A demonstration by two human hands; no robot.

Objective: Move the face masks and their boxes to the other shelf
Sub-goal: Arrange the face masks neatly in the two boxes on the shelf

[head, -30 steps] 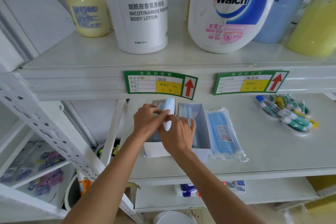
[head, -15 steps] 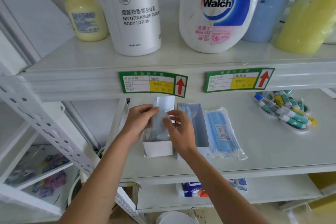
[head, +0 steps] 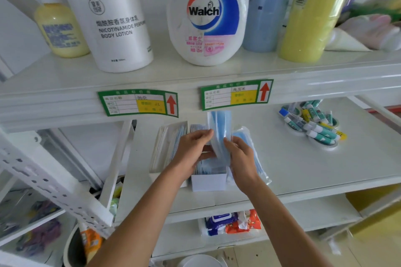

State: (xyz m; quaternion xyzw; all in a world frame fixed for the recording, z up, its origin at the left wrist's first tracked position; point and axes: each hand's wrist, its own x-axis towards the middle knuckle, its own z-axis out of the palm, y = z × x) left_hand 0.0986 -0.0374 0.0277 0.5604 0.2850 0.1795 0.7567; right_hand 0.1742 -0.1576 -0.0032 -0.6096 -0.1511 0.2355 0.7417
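- Both hands are gripping one blue mask pack upright over the middle shelf: left hand is pinching its left edge, right hand is closing on its right side.
- Two open white boxes are sitting below: left box, right box, both holding masks.
- One more bagged mask pack is lying just right of the boxes.
- Top shelf: lotion bottle is reading "NICOTINAMIDE PERFUME BODY LOTION"; jug is reading "Walch".
- Two green shelf tags are showing red arrows; their text is too blurred to read.
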